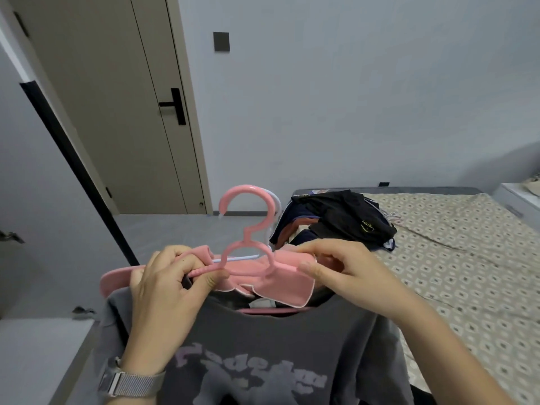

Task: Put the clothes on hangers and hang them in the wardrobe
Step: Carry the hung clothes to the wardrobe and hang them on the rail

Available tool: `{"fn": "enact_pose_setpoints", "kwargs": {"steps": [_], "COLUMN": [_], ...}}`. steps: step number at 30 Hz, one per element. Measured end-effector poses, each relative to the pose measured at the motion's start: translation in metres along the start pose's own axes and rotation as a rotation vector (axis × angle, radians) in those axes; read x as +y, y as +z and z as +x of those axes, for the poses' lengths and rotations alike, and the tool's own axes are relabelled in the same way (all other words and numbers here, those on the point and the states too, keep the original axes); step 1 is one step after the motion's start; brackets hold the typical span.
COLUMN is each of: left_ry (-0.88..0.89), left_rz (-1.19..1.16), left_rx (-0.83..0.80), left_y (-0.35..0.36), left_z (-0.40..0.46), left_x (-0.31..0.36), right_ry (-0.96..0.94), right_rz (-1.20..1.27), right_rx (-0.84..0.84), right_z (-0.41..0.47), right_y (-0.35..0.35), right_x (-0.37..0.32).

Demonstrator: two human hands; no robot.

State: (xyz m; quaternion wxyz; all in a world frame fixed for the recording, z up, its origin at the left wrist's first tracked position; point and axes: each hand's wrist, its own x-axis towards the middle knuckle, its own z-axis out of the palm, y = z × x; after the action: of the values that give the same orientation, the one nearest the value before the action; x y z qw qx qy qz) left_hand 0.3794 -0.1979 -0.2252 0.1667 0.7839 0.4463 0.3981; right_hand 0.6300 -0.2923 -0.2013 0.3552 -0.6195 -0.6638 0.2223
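Grey printed T-shirt [263,355] hanging in front of person, dark clothes pile [339,220] on bed [455,258] behind, pink garment [277,283] at shirt collar, L hand [166,287] gripping pink hanger [248,238], R hand [347,270] pinching pink garment.

the hanger [248,229] is in front, between the two hands; a pile of clothes [336,220] lies behind on the bed [455,258], the door [117,106] far left.
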Motion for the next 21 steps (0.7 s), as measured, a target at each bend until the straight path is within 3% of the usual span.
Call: {"fn": "enact_pose_setpoints", "kwargs": {"steps": [4, 10, 14, 21], "left_ry": [0.028, 0.030, 0.041, 0.029], "left_rz": [-0.012, 0.033, 0.075, 0.102], "left_rx": [-0.025, -0.018, -0.002, -0.012], "left_y": [0.000, -0.001, -0.002, -0.008], "left_z": [-0.001, -0.001, -0.003, -0.006], "left_x": [0.001, 0.004, 0.009, 0.009], "right_ry": [0.084, 0.111, 0.111, 0.053], "right_rz": [0.061, -0.041, 0.085, -0.195], "right_rx": [-0.018, -0.085, -0.021, -0.285], "right_z": [0.000, -0.009, -0.009, 0.013], "right_y": [-0.007, -0.020, -0.016, 0.009], "right_x": [0.012, 0.035, 0.021, 0.014]}}
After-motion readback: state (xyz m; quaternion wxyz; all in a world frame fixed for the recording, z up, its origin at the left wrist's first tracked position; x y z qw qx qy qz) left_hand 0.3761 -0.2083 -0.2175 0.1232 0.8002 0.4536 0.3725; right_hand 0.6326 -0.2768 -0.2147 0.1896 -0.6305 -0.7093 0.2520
